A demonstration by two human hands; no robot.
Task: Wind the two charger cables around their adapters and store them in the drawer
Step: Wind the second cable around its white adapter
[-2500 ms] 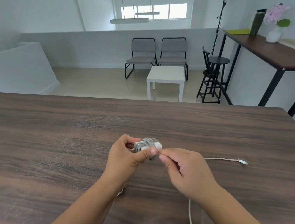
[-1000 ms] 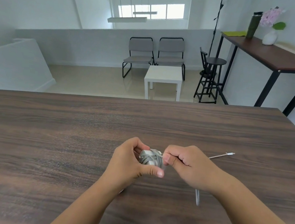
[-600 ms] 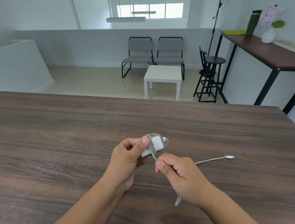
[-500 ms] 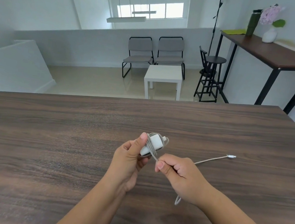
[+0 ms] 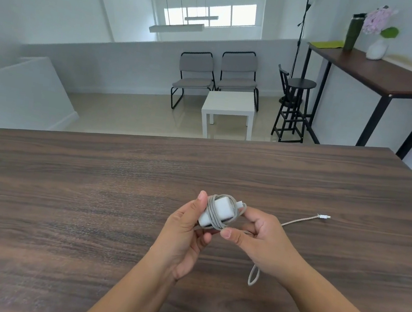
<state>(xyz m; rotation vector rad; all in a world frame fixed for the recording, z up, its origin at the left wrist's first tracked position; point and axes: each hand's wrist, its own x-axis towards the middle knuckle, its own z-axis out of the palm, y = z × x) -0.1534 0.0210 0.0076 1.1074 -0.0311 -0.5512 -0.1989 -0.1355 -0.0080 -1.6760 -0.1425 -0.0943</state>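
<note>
A white charger adapter (image 5: 220, 210) is held just above the dark wooden table (image 5: 65, 190), with several turns of grey braided cable (image 5: 212, 215) wound around it. My left hand (image 5: 185, 233) grips the adapter from the left, thumb along its top edge. My right hand (image 5: 264, 243) pinches the cable at the adapter's lower right corner. The loose cable runs under my right hand, shows as a small loop (image 5: 253, 275) below it, and ends in a white plug (image 5: 323, 216) lying on the table to the right. No second charger and no drawer are in view.
Beyond the table's far edge the floor holds a white side table (image 5: 228, 106), two grey chairs (image 5: 216, 75) and a black stool (image 5: 294, 107). A high table (image 5: 381, 73) with a vase and bottle stands at the far right.
My right hand has brought another turn of cable around the adapter and now pinches it at the lower right corner. The loose tail is shorter and the plug has slid closer.
</note>
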